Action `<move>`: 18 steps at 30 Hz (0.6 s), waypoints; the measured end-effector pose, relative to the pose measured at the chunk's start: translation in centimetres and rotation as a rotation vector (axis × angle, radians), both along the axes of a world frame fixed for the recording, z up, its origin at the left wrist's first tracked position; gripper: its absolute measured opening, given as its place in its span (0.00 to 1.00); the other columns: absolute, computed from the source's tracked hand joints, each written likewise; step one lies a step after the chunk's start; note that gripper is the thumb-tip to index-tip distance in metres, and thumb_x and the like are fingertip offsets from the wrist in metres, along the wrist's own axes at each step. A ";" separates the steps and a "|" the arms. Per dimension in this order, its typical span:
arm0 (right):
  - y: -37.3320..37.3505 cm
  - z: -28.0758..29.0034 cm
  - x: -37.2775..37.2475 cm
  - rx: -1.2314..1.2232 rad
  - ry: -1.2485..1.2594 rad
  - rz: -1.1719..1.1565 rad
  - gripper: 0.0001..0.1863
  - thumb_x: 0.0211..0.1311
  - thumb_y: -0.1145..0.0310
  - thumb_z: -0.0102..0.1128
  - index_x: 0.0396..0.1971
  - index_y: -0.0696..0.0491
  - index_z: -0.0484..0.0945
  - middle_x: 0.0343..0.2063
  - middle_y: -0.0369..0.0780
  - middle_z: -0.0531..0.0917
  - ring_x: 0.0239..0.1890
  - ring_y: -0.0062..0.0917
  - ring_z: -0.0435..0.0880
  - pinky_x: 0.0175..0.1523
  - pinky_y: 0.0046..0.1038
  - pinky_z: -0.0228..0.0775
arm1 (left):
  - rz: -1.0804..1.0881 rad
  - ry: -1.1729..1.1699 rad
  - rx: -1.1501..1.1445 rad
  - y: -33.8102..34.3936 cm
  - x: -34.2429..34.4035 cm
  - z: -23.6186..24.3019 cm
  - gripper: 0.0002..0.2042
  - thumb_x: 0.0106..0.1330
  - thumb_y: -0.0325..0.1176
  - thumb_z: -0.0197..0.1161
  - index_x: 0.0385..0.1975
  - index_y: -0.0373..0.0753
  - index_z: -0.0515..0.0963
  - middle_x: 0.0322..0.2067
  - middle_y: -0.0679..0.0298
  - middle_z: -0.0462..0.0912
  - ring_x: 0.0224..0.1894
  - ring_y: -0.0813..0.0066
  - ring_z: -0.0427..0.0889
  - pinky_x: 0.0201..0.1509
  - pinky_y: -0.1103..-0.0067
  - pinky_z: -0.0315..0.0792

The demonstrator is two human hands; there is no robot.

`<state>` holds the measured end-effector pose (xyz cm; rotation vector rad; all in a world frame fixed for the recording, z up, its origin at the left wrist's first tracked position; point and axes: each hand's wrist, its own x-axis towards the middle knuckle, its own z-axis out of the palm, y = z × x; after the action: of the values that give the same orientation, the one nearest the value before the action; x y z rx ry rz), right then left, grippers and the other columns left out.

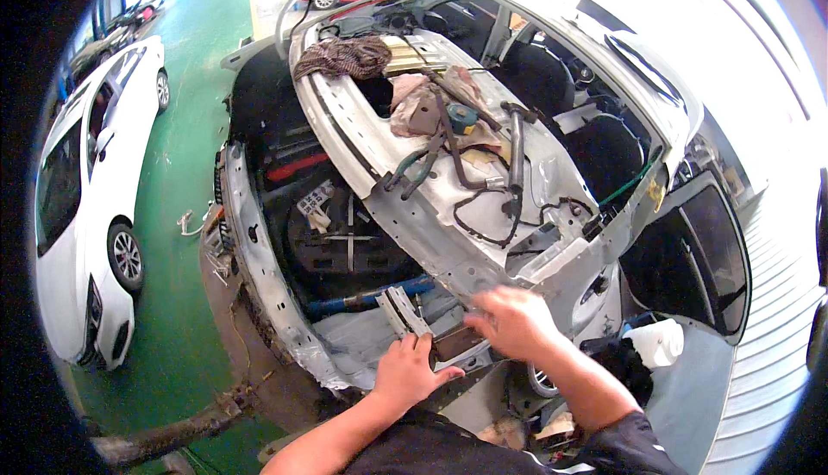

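Closest to my camera: dark cloth shirt (448, 451), soft folds, 6 o'clock on my feed. Left hand (407, 370) above it, also 6, fingers bent at the lower end of a ribbed, silvery metal bracket (397, 309), thumb splayed; can't tell if it grips. Right hand (516, 321) between 4 and 5, fingers curled, motion-blurred; can't tell if anything's in it. Flat brown strip (459, 342), dull face, sits between the hands, between 5 and 6. Bracket sits at 6, just off a blue round tube (366, 296) at 7. Car body (457, 259) around it: bare grey and white sheet metal, curved flanges, punched holes. On the panel: coarse checked cloth (345, 56) at 11, smooth grey pipe (517, 152) at 2. Glossy white car (108, 173) at 9 on green floor (185, 178). White plastic container (657, 342) at 4.
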<state>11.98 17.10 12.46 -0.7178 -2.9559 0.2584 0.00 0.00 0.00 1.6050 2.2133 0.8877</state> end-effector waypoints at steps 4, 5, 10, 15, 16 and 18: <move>-2.0 -3.1 3.8 0.117 0.053 -0.035 0.19 0.57 0.51 0.70 0.32 0.54 0.81 0.27 0.42 0.81 0.33 0.41 0.84 0.40 0.40 0.76 | -0.050 -0.001 -0.057 0.3 -0.4 0.9 0.42 0.50 0.70 0.69 0.51 0.35 0.78 0.39 0.54 0.81 0.40 0.53 0.84 0.42 0.64 0.80; -2.1 -3.8 3.9 0.122 0.057 -0.056 0.19 0.57 0.52 0.70 0.30 0.53 0.80 0.27 0.42 0.81 0.33 0.40 0.84 0.40 0.39 0.76 | -0.059 -0.022 -0.053 0.4 -0.4 1.0 0.41 0.50 0.69 0.69 0.51 0.36 0.78 0.39 0.54 0.81 0.40 0.53 0.85 0.42 0.64 0.80; -1.2 -4.5 3.8 0.120 0.085 0.047 0.11 0.62 0.62 0.63 0.27 0.52 0.76 0.27 0.40 0.79 0.37 0.36 0.81 0.45 0.38 0.72 | -0.098 -0.085 -0.097 1.0 -1.9 0.9 0.37 0.53 0.65 0.70 0.53 0.39 0.79 0.43 0.50 0.83 0.45 0.49 0.84 0.48 0.62 0.79; -0.5 -3.7 3.8 0.111 0.058 0.226 0.06 0.57 0.66 0.63 0.30 0.52 0.76 0.31 0.38 0.79 0.40 0.33 0.80 0.48 0.34 0.70 | -0.214 -0.019 -0.040 1.3 -4.1 2.7 0.31 0.54 0.60 0.72 0.51 0.44 0.81 0.39 0.53 0.85 0.42 0.51 0.85 0.47 0.63 0.79; -0.1 -3.7 3.8 0.110 0.063 0.287 0.07 0.57 0.67 0.63 0.31 0.51 0.77 0.31 0.37 0.78 0.40 0.32 0.79 0.48 0.34 0.70 | -0.230 0.004 -0.060 1.3 -4.6 3.0 0.29 0.53 0.58 0.73 0.50 0.44 0.82 0.39 0.53 0.85 0.42 0.52 0.85 0.47 0.63 0.80; 0.3 -3.4 3.5 0.109 0.071 0.382 0.07 0.54 0.68 0.64 0.33 0.51 0.77 0.32 0.37 0.78 0.41 0.32 0.79 0.49 0.34 0.69 | -0.259 0.053 -0.100 1.4 -6.2 4.0 0.26 0.51 0.54 0.75 0.47 0.45 0.84 0.39 0.55 0.86 0.42 0.54 0.85 0.47 0.64 0.80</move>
<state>15.51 17.37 9.11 -0.1238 -2.9873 0.1412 -6.16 1.41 3.97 1.8320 1.9870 0.6587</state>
